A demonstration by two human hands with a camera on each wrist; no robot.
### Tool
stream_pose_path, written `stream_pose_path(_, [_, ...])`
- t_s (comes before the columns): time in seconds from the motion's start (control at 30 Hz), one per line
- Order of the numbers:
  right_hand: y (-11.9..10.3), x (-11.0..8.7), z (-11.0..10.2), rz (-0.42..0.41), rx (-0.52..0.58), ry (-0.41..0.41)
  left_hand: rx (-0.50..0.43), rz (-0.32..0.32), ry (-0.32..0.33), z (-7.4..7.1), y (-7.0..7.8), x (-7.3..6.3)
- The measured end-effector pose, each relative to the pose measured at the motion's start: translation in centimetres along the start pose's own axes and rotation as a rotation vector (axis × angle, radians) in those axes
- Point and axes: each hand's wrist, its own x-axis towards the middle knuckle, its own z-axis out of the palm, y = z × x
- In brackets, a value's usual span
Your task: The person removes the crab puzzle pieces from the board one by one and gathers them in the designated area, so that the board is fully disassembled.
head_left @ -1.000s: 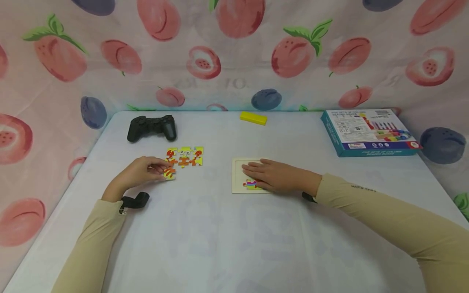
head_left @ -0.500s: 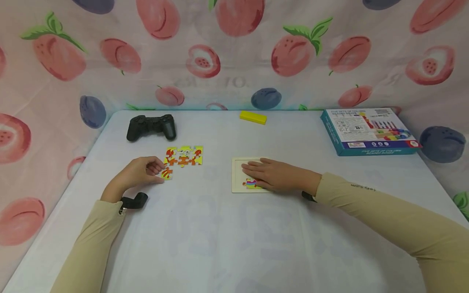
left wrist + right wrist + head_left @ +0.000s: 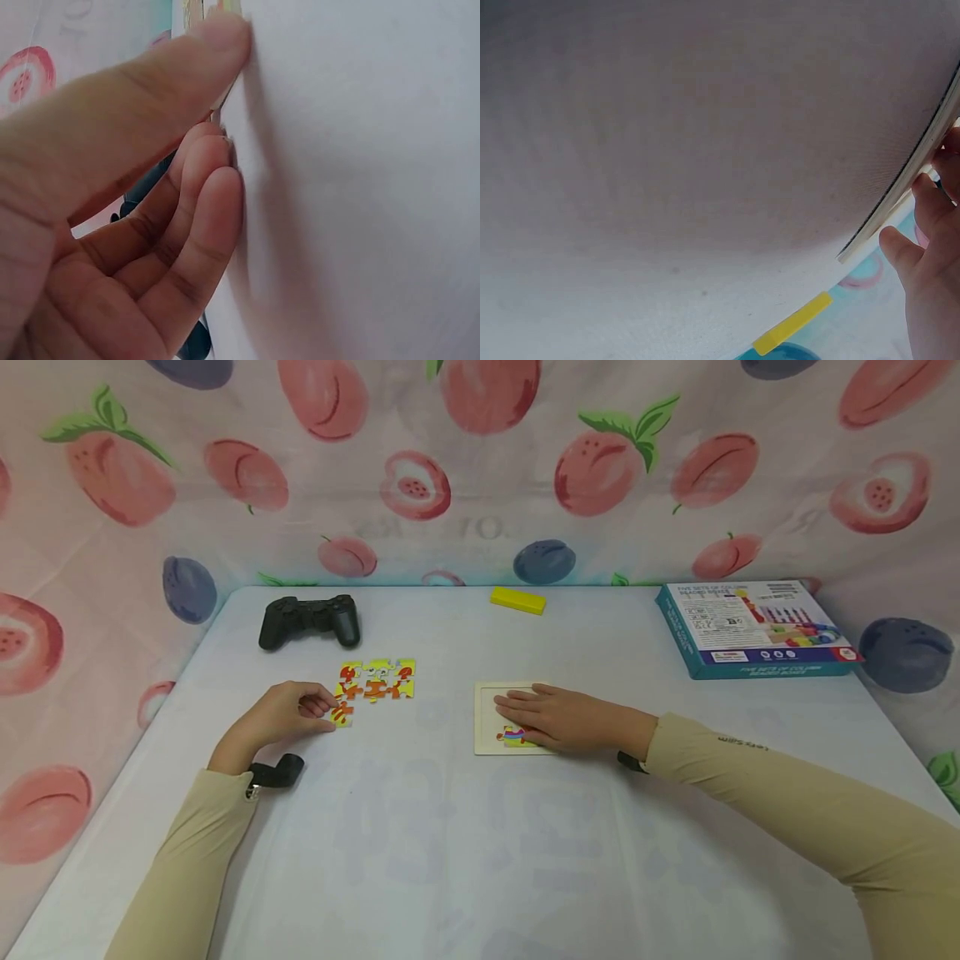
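My left hand (image 3: pixel 285 714) pinches a yellow-orange jigsaw piece (image 3: pixel 342 717) at its left edge with thumb and forefinger. Just above it lie several jigsaw pieces (image 3: pixel 377 690) in two rows, showing a red and orange picture on yellow. In the left wrist view the thumb (image 3: pixel 161 86) hides most of the piece, and the other fingers curl loosely below. My right hand (image 3: pixel 562 720) rests flat, fingers spread, on a cream puzzle tray (image 3: pixel 484 706), covering its right part. A rainbow-striped jigsaw piece (image 3: pixel 515 737) shows in the tray beside the hand. The right wrist view catches the tray's side edge (image 3: pixel 900 184).
A black game controller (image 3: pixel 310 622) lies at the back left. Toward the back middle is a yellow block (image 3: pixel 518 601), and a boxed toy set (image 3: pixel 757 631) sits at the back right. A fruit-print cloth (image 3: pixel 480 468) hangs behind the white table (image 3: pixel 450 843).
The pinched jigsaw piece has shifted slightly left, away from under the left fingers' earlier spot, and more of it shows. My right hand has stayed on the tray.
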Motion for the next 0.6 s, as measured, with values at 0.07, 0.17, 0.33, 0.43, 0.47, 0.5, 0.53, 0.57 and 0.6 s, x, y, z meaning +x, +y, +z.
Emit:
stream_pose_path(0.07, [0.0,0.0,0.0,-0.001,-0.001,0.004,0.002,-0.002,0.001,0.0,0.0,0.0])
stream_pose_path(0.17, [0.0,0.0,-0.1,-0.008,-0.001,0.012,0.003,-0.006,-0.003,-0.1,0.0,-0.1])
stream_pose_path(0.33, [0.0,0.2,-0.3,0.002,0.016,-0.001,-0.009,0.007,-0.003,-0.5,0.2,-0.2])
stream_pose_path(0.43, [0.0,0.2,-0.4,0.032,0.080,-0.017,-0.010,0.036,0.023,-0.6,1.2,-0.1])
stream_pose_path(0.47, [0.0,0.2,-0.4,0.045,0.109,-0.019,-0.010,0.052,0.033,-0.6,1.7,0.0])
stream_pose_path(0.5, [0.1,0.1,-0.4,0.058,0.120,-0.024,-0.008,0.067,0.041,-0.6,2.5,0.1])
stream_pose_path(0.53, [0.1,0.1,-0.4,0.068,0.132,-0.025,-0.004,0.082,0.047,-0.4,3.3,0.3])
stream_pose_path(0.57, [0.2,0.0,-0.4,0.080,0.131,-0.027,-0.007,0.098,0.051,-0.2,4.2,0.5])
stream_pose_path(0.6, [0.2,-0.1,-0.5,0.089,0.133,-0.025,-0.015,0.115,0.052,0.1,5.2,0.7])
